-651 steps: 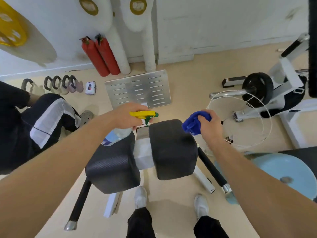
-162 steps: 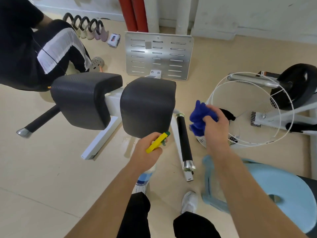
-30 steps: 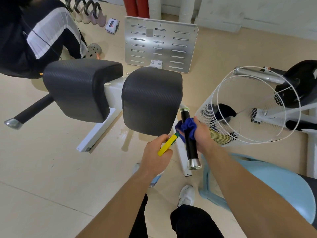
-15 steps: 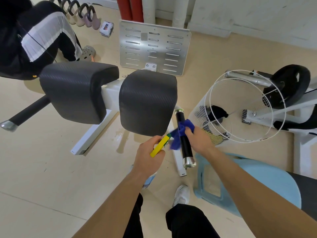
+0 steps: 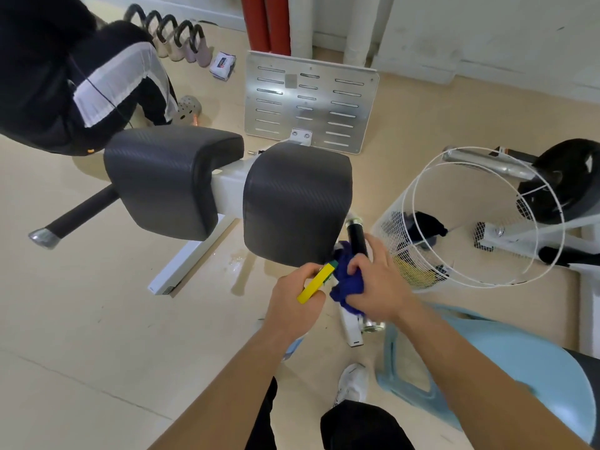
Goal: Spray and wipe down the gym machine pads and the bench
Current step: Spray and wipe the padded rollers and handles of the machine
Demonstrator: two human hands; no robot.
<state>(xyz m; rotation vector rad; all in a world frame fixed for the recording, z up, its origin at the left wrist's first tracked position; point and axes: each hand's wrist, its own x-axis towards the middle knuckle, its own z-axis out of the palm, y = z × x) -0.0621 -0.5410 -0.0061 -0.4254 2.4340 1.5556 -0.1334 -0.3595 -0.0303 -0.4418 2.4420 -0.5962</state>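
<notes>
The right hand point(image 5: 380, 287) has fingers and thumb curled round the blue cloth point(image 5: 349, 282), bunching it about the black handle grip point(image 5: 357, 237) that juts out just beside the lower edge of the right pad point(image 5: 297, 203); wrapping the cloth round the bar, rather than pressing it flat, would let one stroke along the bar clean it on all sides. The left hand point(image 5: 297, 300) grips the spray bottle point(image 5: 316, 280) at the neck, yellow trigger uppermost and the body hanging below the wrist, largely hidden. It sits right next to the cloth with the nozzle end toward the handle, likely so that a fresh squirt needs no reach. The right pad and the left pad point(image 5: 168, 177) sit side by side on the white frame, and neither hand touches them. Their surfaces do not show whether they have been wiped, though a wet patch point(image 5: 237, 259) on the floor below the right pad hints that spray fell there. A wire basket point(image 5: 391, 232) stands just right of the handle, a pale blue stool point(image 5: 506, 362) by the feet; the bench itself I cannot pick out with certainty
</notes>
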